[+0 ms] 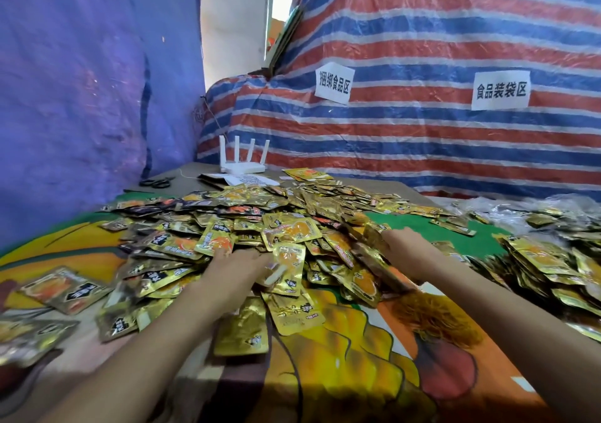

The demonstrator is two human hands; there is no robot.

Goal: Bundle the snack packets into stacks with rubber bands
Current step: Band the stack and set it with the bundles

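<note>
A big heap of small gold and orange snack packets point(247, 224) covers the middle of the table. My left hand point(239, 261) reaches into the heap's front, its fingers around a gold packet point(287, 260) and other packets in the pile. My right hand point(403, 244) lies further right on the heap's edge, fingers among the packets; the frame is too blurred to tell whether it grips any. Loose packets point(242, 330) lie close to me between my forearms. No rubber band can be made out.
A second pile of packets point(549, 260) lies at the right. A colourful printed cloth point(357, 341) covers the table. At the back stand a white router point(242, 159), black scissors point(156, 182) and papers point(247, 180). Striped tarpaulin with paper signs rises behind.
</note>
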